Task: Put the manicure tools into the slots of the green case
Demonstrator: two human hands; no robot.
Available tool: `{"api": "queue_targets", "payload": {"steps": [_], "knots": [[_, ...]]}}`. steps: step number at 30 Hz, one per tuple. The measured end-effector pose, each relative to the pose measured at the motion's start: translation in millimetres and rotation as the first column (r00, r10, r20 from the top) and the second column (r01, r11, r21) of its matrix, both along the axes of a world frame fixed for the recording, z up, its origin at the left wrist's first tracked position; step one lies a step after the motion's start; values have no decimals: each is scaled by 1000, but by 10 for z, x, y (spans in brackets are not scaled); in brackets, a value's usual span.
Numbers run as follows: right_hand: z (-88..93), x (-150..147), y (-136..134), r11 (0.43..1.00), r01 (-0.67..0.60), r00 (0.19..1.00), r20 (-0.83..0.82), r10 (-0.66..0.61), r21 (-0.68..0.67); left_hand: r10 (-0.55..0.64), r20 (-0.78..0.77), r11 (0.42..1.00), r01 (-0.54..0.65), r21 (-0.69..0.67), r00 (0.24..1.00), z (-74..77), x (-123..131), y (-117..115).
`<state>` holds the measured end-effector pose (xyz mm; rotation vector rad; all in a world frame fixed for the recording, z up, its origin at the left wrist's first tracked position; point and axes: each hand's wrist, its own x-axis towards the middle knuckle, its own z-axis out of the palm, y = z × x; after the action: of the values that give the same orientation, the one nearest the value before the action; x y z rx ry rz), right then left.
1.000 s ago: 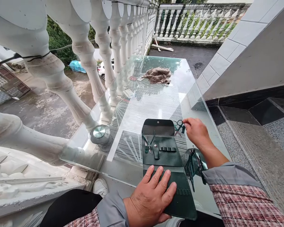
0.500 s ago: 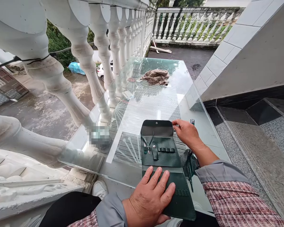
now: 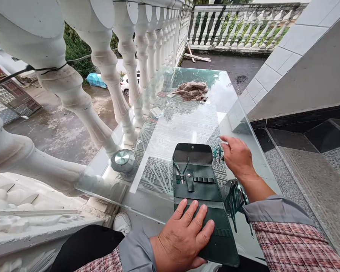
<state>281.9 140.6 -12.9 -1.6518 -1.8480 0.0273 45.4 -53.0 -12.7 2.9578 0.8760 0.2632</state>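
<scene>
glass table (image 3: pixel 184 121): green case (image 3: pixel 219 249) (open) beneath left fingers (image 3: pixel 189 215)

The case (image 3: pixel 204 192) is dark green, the cloth (image 3: pixel 192 91) brown, the grey-cuffed sleeves (image 3: pixel 293 243) reddish plaid.

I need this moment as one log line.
left hand: flat on green case; right hand: beside scissors, grip unclear; nippers: on case; cloth: on glass table

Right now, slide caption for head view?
Left hand flat on an open green case holding nippers; right hand beside it over a glass table.
</scene>
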Motion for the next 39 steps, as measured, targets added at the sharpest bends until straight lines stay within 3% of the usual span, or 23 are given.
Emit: {"api": "queue_targets", "payload": {"steps": [3,6,10,15,20,25,28,31,36,39], "knots": [[192,-259,-159,990,-142,981,-137,141,0,3,0,1000,-3,3,1000,9,0,-1],[305,-551,-360,925,-338,930,-209,302,-171,6,5,1000,-6,15,1000,12,0,1],[247,-776,-504,850,-356,934,-105,343,-389,3,4,1000,-3,27,1000,13,-4,-11],[160,-853,-512,824,-349,924,-16,382,-447,11,-1,1000,-11,25,1000,9,-1,-35],[194,-928,-494,807,-232,961,1,277,-543,12,0,1000,-12,26,1000,8,-5,-29],[174,-986,-480,821,-161,987,-81,139,-548,9,-4,1000,-9,14,1000,19,-9,-23],[149,-1016,-488,843,-176,979,-179,97,-508,4,-10,1000,-4,3,1000,35,-10,-21],[196,-999,-470,902,-188,958,-276,80,-389,0,-13,1000,0,-13,1000,47,-14,-13],[452,-663,-300,971,-10,943,-326,-70,-238,-1,-1,1000,1,-31,1000,43,-25,-11],[518,-419,-195,956,94,884,-419,-208,-277,18,-3,999,-18,-40,1000,34,-32,-20]]}}
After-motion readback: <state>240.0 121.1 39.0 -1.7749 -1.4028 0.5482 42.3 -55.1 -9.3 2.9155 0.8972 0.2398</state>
